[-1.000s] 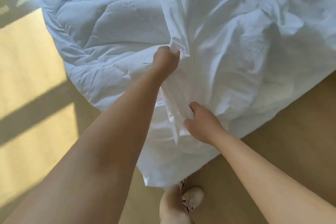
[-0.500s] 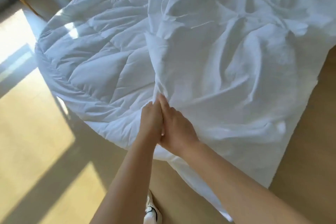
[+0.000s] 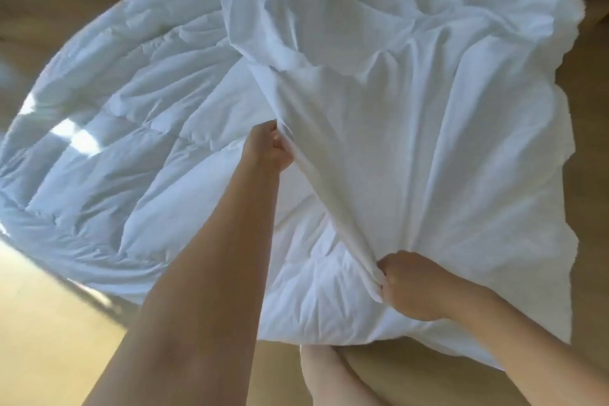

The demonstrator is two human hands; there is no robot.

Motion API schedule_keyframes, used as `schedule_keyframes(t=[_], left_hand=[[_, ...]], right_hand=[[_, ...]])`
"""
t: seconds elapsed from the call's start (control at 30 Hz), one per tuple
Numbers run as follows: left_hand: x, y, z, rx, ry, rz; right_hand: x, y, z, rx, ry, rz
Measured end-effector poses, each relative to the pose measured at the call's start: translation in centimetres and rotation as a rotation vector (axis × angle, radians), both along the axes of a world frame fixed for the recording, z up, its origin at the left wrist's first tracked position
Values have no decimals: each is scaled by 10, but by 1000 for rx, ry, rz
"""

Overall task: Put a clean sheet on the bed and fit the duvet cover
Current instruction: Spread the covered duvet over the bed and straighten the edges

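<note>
Nearest me, a bare leg (image 3: 329,379) stood on the wooden floor (image 3: 49,323). Just beyond it I saw the right hand (image 3: 418,287), its fingers curled tight round a bunched edge of the white duvet cover (image 3: 412,142). Farther out, the left hand (image 3: 268,150) gripped the same edge, and the cloth ran taut between the two. The cover lay crumpled over the right part of the quilted duvet (image 3: 131,142), which spread away to the left with sunlight on it and floor showing around it.
</note>
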State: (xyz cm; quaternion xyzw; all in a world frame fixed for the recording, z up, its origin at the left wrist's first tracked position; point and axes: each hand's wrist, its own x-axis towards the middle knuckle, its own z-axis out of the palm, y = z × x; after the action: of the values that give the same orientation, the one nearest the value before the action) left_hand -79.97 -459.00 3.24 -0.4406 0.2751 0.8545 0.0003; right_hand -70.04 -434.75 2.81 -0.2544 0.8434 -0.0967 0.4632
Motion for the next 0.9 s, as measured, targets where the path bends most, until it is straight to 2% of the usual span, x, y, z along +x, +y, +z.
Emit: schedule_keyframes(t=[0.1,0.17,0.23,0.3,0.37,0.47,0.57,0.63,0.73,0.77,0.83,0.9], left_hand=[[-29,-28,6,-68,86,-262],[-37,-46,1,-218,44,-449],[-26,-74,-7,-500,-121,-442],[-7,-105,-9,-644,-218,-328],[15,-133,-2,-605,-237,-327],[35,-188,26,-520,-197,-316],[40,-243,27,-452,-283,-247],[23,-260,9,-347,-381,-389],[-42,-282,-27,-179,-359,-486],[-72,-292,-37,-183,-372,-482],[-124,-309,-49,-373,-426,-582],[-157,-314,-52,-660,-346,-864]], right_hand=[[0,-16,-18,59,-29,-79],[-5,-42,-20,74,28,-148],[-10,-84,-22,-71,168,-283],[-28,-143,-13,-274,297,-409],[-50,-210,-6,-328,366,-415],[-65,-306,7,-352,514,-225],[-50,-351,11,-468,360,-157],[-41,-352,3,-420,217,-266],[-35,-330,-14,-282,144,-492],[-29,-323,-15,-229,151,-567],[-15,-317,-15,-215,196,-805],[-7,-324,-15,-144,277,-888]])
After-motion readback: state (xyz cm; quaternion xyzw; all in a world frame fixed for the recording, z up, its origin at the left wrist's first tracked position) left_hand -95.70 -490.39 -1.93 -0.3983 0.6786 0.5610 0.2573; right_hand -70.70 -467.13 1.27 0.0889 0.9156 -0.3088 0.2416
